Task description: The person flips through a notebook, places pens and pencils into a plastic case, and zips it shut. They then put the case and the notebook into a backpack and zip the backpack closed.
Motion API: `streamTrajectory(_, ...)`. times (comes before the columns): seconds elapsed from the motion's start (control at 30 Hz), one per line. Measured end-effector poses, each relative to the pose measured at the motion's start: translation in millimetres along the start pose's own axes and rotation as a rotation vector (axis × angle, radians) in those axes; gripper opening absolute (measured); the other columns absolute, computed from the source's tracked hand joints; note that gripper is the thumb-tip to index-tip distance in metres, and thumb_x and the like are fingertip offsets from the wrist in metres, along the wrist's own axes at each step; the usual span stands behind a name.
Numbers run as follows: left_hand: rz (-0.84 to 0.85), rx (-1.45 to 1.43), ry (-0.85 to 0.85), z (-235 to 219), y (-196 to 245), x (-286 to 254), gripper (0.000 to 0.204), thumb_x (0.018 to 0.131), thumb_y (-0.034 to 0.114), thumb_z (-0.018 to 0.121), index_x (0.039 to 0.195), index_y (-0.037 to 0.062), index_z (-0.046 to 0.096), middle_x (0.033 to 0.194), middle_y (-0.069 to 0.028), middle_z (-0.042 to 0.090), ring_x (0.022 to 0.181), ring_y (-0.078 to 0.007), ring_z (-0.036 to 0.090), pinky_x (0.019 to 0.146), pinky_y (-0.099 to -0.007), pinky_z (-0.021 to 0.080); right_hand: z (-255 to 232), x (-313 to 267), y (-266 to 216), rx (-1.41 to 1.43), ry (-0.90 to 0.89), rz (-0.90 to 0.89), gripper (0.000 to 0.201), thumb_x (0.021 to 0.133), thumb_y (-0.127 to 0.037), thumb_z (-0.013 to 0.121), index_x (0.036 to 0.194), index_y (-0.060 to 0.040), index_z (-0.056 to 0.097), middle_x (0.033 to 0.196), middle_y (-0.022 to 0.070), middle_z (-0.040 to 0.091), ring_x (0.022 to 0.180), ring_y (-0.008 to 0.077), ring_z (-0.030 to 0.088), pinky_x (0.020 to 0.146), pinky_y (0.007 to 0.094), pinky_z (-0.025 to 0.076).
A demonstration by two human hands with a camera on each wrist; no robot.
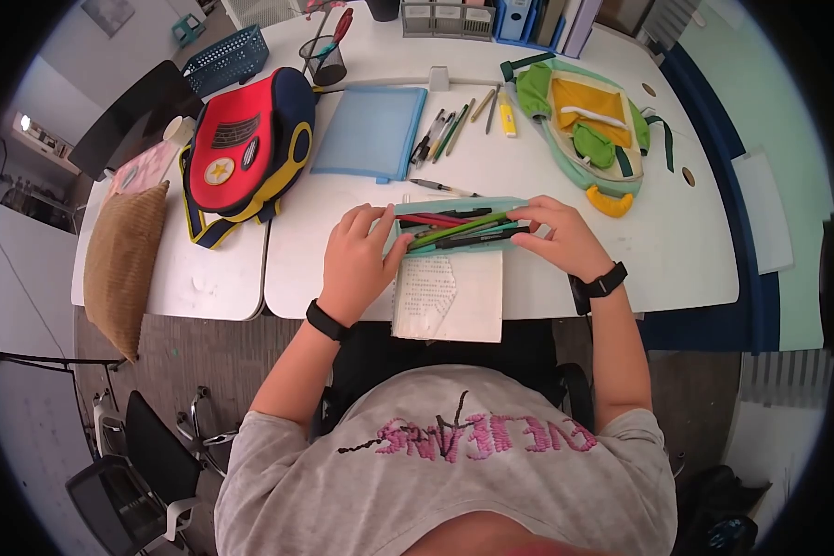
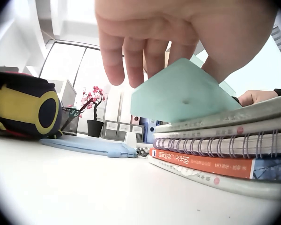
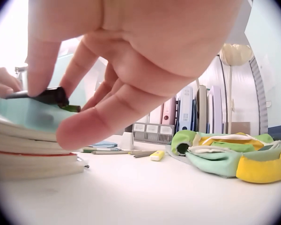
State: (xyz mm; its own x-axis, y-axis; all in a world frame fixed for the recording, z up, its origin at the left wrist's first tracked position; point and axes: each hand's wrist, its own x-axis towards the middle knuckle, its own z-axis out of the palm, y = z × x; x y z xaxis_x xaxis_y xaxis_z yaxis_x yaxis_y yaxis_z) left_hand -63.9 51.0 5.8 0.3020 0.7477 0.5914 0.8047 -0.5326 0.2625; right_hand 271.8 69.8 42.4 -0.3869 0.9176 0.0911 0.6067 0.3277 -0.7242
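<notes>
A pale teal pencil case (image 1: 463, 248), its top uncovered, lies on the stack of books (image 2: 201, 161). Inside it are several pens and pencils, among them a bright green pen (image 1: 463, 229) and a black pen (image 3: 51, 96). My left hand (image 1: 360, 255) holds the case's left end, thumb on the near side and fingers along the far side. At the other end my right hand (image 1: 567, 239) grips the case between thumb and fingers, index fingertip on the black pen's end. An open page of writing (image 1: 426, 292) shows in front of the case.
A red and navy backpack (image 1: 241, 139) stands left of a blue zip pouch (image 1: 371, 130). Beyond the case lie loose pens (image 1: 440, 134) and a yellow highlighter (image 1: 507, 113). A green and yellow bag (image 1: 588, 130) lies at right. A brown cushion (image 1: 125, 269) overhangs the left edge.
</notes>
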Motion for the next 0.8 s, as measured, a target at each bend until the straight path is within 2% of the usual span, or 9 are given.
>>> streamTrajectory(0.07,0.004,0.003,0.014,3.7,-0.4,-3.0,0.033,0.089,0.021,0.081,0.113,-0.0012,0.075,0.111,-0.0138,0.072,0.112,-0.0339,0.066,0.092,-0.043,0.055,8.4,0.5,7.9,0.031,-0.015,0.004,0.036,0.087,-0.021,0.083,0.119,-0.0063,0.076,0.104,0.0099,0.071,0.083,0.0188,0.068,0.075,0.0322,0.056)
streamTrajectory(0.23,-0.049,-0.073,0.08,12.4,-1.3,-9.5,0.036,0.089,0.017,0.082,0.118,-0.0013,0.073,0.109,-0.0147,0.077,0.106,-0.034,0.073,0.09,-0.0409,0.058,25.6,-3.3,19.3,0.056,0.182,0.039,0.039,0.085,-0.022,0.085,0.117,-0.003,0.075,0.082,0.0076,0.072,0.068,0.0179,0.066,0.067,0.0313,0.054)
streamTrajectory(0.37,-0.116,-0.179,0.075,13.1,2.6,-13.4,0.037,0.091,0.012,0.08,0.123,-0.0011,0.071,0.108,-0.0156,0.078,0.102,-0.0338,0.075,0.089,-0.0395,0.059,31.8,-5.9,9.3,-0.012,0.171,0.046,0.036,0.083,-0.024,0.087,0.111,-0.0043,0.078,0.078,0.0056,0.071,0.064,0.0163,0.064,0.063,0.0305,0.053)
streamTrajectory(0.47,-0.193,-0.393,0.071,7.6,6.1,-14.9,0.037,0.091,0.014,0.08,0.123,0.0003,0.069,0.11,-0.0164,0.077,0.103,-0.0332,0.074,0.088,-0.0389,0.059,31.3,-6.6,7.0,-0.115,0.174,0.004,0.033,0.082,-0.024,0.088,0.107,-0.0055,0.08,0.076,0.0043,0.068,0.062,0.0159,0.062,0.061,0.0298,0.051)
streamTrajectory(0.57,-0.236,-0.466,0.037,1.0,4.8,-16.7,0.033,0.09,0.008,0.079,0.121,-0.0004,0.069,0.112,-0.0188,0.078,0.109,-0.0322,0.075,0.096,-0.0411,0.056,26.8,-8.1,2.2,-0.103,0.189,-0.026,0.031,0.082,-0.024,0.087,0.107,-0.0061,0.08,0.073,0.0048,0.066,0.061,0.0185,0.061,0.059,0.0318,0.05)
streamTrajectory(0.63,-0.091,-0.396,0.025,-0.6,2.1,-15.7,0.029,0.087,0.009,0.081,0.113,0.0023,0.072,0.112,-0.0165,0.078,0.116,-0.0336,0.072,0.098,-0.0434,0.055,22.9,-10.1,0.7,0.017,0.147,-0.034,0.028,0.085,-0.023,0.084,0.107,-0.0055,0.08,0.084,0.0066,0.069,0.065,0.0188,0.062,0.062,0.0314,0.051)
streamTrajectory(0.67,-0.091,-0.396,0.024,0.1,0.1,-15.6,0.029,0.087,0.009,0.081,0.113,0.0023,0.072,0.112,-0.0165,0.078,0.116,-0.0336,0.072,0.098,-0.0434,0.055,23.8,-9.7,1.8,0.017,0.148,-0.034,0.028,0.085,-0.023,0.084,0.107,-0.0055,0.08,0.084,0.0066,0.069,0.065,0.0188,0.062,0.062,0.0314,0.051)
streamTrajectory(0.73,0.009,-0.321,-0.001,3.1,-3.6,-15.2,0.021,0.085,0.01,0.082,0.104,0.0073,0.075,0.111,-0.0101,0.079,0.114,-0.0322,0.071,0.096,-0.0444,0.055,26.5,-9.6,4.3,-0.108,0.182,-0.155,0.026,0.087,-0.022,0.082,0.108,-0.0054,0.08,0.103,0.0083,0.071,0.08,0.0199,0.066,0.072,0.0317,0.054)
streamTrajectory(0.8,0.04,-0.293,0.01,4.3,-2.5,-11.7,0.018,0.084,0.01,0.082,0.102,0.0077,0.076,0.108,-0.009,0.079,0.113,-0.032,0.07,0.097,-0.0439,0.055,27.8,-7.6,-1.1,-0.16,0.199,-0.196,0.026,0.089,-0.022,0.08,0.11,-0.0071,0.079,0.111,0.008,0.07,0.088,0.021,0.066,0.078,0.0326,0.055)
